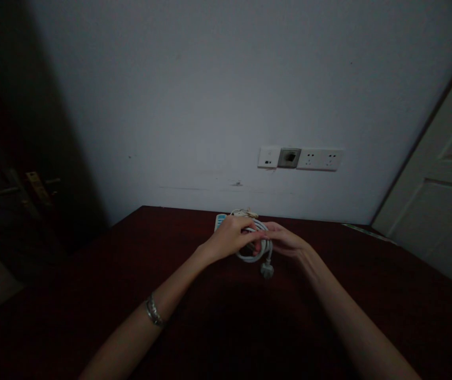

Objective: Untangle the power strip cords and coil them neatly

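1. The left hand (231, 236) is curled over the top of a coiled white cable (258, 244), fingers closed around the loops; the right hand (286, 240) meets it from the other side, fingers pressed against the same bundle — the light is too dim to tell exactly which strands each finger pins.
2. The coil sits just above the dark red table (91, 295), toward its far edge, between the two hands.
3. A white plug (267, 271) hangs loose below the coil, touching or nearly touching the tabletop.
4. Behind the hands lies a pale power strip (220, 220), partly hidden by the left hand.
5. On the wall above, a row of sockets (300, 158); a silver bracelet (153, 310) circles the left wrist.
6. Risk, as a judgement: the loops look loosely gathered, so a slack grip on either side could let them spring open — and the dangling plug could snag on the table edge or drag the bundle askew.
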`<state>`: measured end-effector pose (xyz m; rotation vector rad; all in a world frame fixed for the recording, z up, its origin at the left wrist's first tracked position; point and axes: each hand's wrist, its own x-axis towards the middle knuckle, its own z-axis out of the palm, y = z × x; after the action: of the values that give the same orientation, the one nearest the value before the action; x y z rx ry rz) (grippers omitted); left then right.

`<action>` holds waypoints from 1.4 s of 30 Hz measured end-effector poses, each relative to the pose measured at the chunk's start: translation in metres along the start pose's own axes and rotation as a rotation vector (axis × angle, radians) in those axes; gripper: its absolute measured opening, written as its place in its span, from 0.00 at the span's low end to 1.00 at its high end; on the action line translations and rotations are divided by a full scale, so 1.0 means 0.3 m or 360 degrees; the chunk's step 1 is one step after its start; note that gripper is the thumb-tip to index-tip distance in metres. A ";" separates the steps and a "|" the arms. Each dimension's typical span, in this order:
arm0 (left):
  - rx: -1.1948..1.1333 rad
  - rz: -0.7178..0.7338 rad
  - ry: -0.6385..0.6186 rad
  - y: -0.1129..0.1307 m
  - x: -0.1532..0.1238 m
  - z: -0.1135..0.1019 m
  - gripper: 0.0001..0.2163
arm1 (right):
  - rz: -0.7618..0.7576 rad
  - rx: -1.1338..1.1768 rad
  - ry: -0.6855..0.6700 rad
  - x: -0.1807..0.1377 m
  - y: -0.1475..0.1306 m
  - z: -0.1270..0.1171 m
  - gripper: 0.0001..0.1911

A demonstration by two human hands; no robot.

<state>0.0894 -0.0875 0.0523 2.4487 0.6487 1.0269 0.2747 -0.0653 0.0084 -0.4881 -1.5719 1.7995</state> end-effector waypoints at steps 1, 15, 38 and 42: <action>0.0025 -0.0019 0.0056 -0.001 0.001 0.002 0.12 | -0.0023 -0.0002 -0.0020 -0.001 0.001 0.000 0.13; 0.0142 0.0148 0.0255 -0.099 0.002 -0.022 0.11 | -0.0186 0.0117 -0.0036 0.014 0.003 0.045 0.20; -0.2018 -0.0960 0.0081 -0.175 0.018 0.073 0.18 | -0.0026 0.0753 0.0167 0.069 0.029 0.077 0.15; -0.1956 -0.0929 -0.0055 -0.181 0.016 0.063 0.18 | -0.0016 0.0791 0.0106 0.065 0.032 0.072 0.15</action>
<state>0.0922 -0.0443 0.0142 1.1104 0.4467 0.7606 0.2441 -0.0672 0.0065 -0.2957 -1.0240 2.0513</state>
